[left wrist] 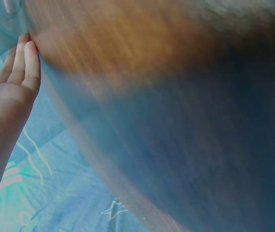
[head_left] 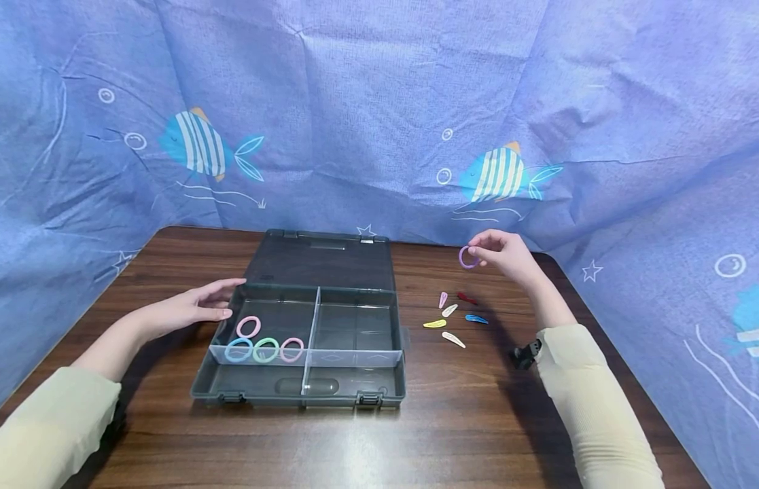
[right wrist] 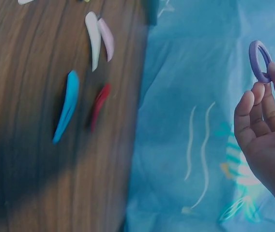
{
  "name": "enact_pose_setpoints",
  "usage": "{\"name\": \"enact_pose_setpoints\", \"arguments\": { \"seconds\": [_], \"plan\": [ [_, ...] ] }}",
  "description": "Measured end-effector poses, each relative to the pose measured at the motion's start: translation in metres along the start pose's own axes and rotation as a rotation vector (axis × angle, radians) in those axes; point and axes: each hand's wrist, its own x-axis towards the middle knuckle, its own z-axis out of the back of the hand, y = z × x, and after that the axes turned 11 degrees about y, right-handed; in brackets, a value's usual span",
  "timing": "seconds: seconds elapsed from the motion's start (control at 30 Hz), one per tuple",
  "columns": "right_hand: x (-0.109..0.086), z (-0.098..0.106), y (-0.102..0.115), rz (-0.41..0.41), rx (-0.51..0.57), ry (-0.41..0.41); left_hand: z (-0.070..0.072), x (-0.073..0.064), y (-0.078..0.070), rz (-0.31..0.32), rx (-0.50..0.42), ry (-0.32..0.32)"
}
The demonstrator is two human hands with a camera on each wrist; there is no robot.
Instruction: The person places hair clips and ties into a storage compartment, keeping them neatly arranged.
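Note:
My right hand pinches a purple hair tie between thumb and fingertips, raised above the back right of the table. In the head view my left hand rests its fingers, fairly straight, against the left edge of a dark see-through divided box. The box's lid lies back, opened. In its large left compartment are a pink hair tie, a blue one, a green one and another pink one; the last three sit along the clear divider.
Right of the box lie several snap hair clips: yellow, blue, dark red, pink and pale ones. A blue fish-print cloth hangs behind and beside the brown wooden table.

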Motion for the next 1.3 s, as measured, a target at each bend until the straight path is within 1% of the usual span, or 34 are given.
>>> {"name": "enact_pose_setpoints", "arguments": {
  "seconds": [0.27, 0.53, 0.8, 1.07, 1.3],
  "plan": [
    [0.002, -0.009, 0.029, 0.07, 0.015, 0.012, 0.001, 0.002, 0.001, -0.002, -0.004, -0.003],
    [0.005, -0.019, 0.057, 0.103, 0.052, 0.028, 0.001, 0.001, -0.001, 0.003, -0.003, -0.004],
    [0.02, -0.031, 0.057, 0.126, 0.111, 0.049, 0.001, 0.001, -0.001, 0.004, -0.003, 0.002],
    [0.025, -0.049, 0.08, 0.155, 0.121, 0.093, 0.001, 0.002, 0.001, 0.021, 0.005, -0.002],
    [0.031, -0.069, 0.098, 0.17, 0.179, 0.14, 0.0, 0.001, 0.002, 0.024, 0.012, -0.012]
  ]
}}
